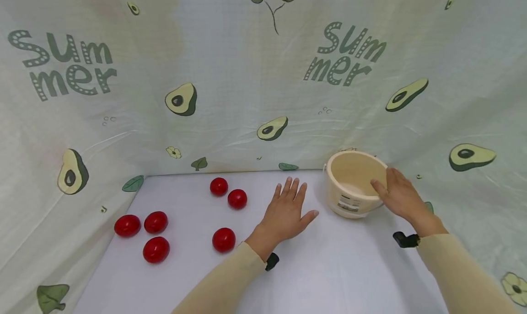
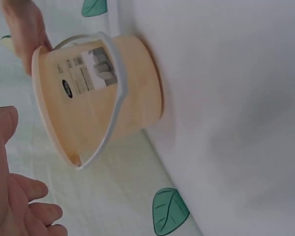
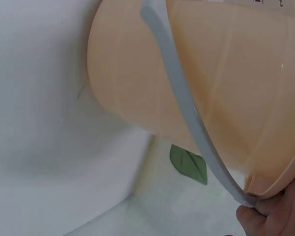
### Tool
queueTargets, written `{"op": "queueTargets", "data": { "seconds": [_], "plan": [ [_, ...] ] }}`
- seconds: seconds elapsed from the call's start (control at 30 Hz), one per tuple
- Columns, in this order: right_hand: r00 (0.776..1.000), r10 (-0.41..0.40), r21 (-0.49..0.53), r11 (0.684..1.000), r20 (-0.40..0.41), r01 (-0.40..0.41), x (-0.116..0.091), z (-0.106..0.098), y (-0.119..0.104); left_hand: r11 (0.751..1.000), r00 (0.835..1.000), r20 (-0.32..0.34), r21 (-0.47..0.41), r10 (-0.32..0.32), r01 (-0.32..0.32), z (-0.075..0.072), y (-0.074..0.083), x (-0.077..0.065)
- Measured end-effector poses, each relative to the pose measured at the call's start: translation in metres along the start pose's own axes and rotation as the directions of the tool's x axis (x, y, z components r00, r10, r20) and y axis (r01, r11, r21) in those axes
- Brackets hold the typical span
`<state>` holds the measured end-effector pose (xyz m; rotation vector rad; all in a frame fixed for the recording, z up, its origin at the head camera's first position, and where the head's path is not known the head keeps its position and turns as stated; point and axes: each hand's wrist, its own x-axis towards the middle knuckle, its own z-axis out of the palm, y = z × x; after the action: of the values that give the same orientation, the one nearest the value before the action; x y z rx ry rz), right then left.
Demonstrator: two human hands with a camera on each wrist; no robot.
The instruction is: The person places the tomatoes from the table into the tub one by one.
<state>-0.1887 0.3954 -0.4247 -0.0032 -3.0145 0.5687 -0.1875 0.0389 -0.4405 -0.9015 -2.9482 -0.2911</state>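
A cream plastic bucket (image 1: 335, 193) stands at the back right of the white table, its inside visible from above. My right hand (image 1: 401, 197) grips its right rim, thumb over the edge and fingers outside. In the right wrist view, fingertips (image 3: 250, 216) press by the lower end of the grey handle (image 3: 179, 88), which hangs against the bucket's side. My left hand (image 1: 284, 213) is held palm down near the table's middle, fingers spread, holding nothing. Left of it is a glossy red ball (image 1: 224, 240). The left wrist view shows the bucket's printed label (image 2: 93, 73).
Two red balls (image 1: 237, 199) sit toward the back edge, left of centre. Three more red balls (image 1: 156, 249) cluster near the table's left edge. A hanging cloth (image 1: 230, 76) with avocado prints rises behind the table and along both sides.
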Motion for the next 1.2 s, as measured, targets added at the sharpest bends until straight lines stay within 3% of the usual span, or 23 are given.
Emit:
{"op": "queueTargets", "data": {
  "seconds": [0.17,0.33,0.57,0.8,1.0,1.2],
  "plan": [
    [0.996,-0.086,0.003,0.996,0.008,0.086,-0.003,0.015,-0.027,1.0,1.0,0.004,-0.028,0.001,-0.001,-0.002,-0.003,-0.001],
    [0.983,-0.184,-0.004,0.983,0.025,0.184,-0.011,0.029,-0.059,0.998,1.0,-0.007,-0.064,-0.022,0.022,-0.005,-0.015,-0.009],
    [0.952,-0.301,0.009,0.953,0.048,0.301,-0.024,0.041,-0.098,0.991,0.995,-0.01,-0.088,-0.101,0.1,-0.014,-0.037,-0.026],
    [0.921,-0.386,-0.013,0.922,0.042,0.387,-0.032,0.057,-0.132,0.987,0.992,-0.022,-0.098,-0.128,0.126,-0.018,-0.053,-0.046],
    [0.907,-0.419,-0.045,0.906,0.029,0.42,-0.039,0.062,-0.148,0.984,0.989,-0.002,-0.094,-0.151,0.15,-0.022,-0.057,-0.062],
    [0.923,-0.383,-0.132,0.914,0.033,0.384,-0.042,0.062,-0.151,0.985,0.987,0.028,-0.068,-0.16,0.161,-0.028,-0.059,-0.068]
  ]
}}
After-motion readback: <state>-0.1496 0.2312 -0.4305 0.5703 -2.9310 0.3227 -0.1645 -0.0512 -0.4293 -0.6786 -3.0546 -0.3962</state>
